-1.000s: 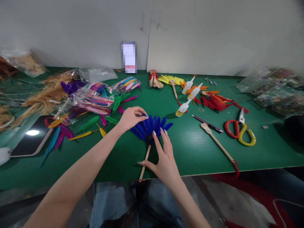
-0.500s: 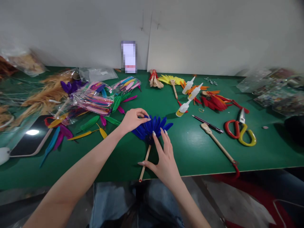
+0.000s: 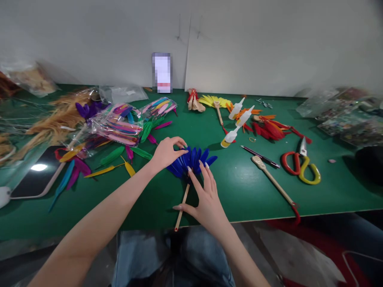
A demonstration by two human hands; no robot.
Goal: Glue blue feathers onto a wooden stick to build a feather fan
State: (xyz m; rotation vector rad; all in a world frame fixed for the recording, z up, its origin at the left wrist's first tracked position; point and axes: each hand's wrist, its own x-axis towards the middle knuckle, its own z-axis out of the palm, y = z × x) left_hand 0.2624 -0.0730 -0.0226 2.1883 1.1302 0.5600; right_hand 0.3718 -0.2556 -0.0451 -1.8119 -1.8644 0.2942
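A: where's the blue feather fan [image 3: 194, 156]?
B: on the green tabletop [image 3: 143, 203], between both hands, wooden stick [image 3: 185, 194] running down to the front edge
A: right hand [image 3: 208, 199]?
B: fingers spread, tips at the feather base, thumb across the stick
A: left hand [image 3: 166, 155]?
B: at the feather tips, fan's left side, thumb and index close together; can't tell if they grip a feather
A: nearby?
B: pen [image 3: 259, 156] and scissors [image 3: 303, 149] to the right, loose yellow feather [image 3: 129, 166] to the left
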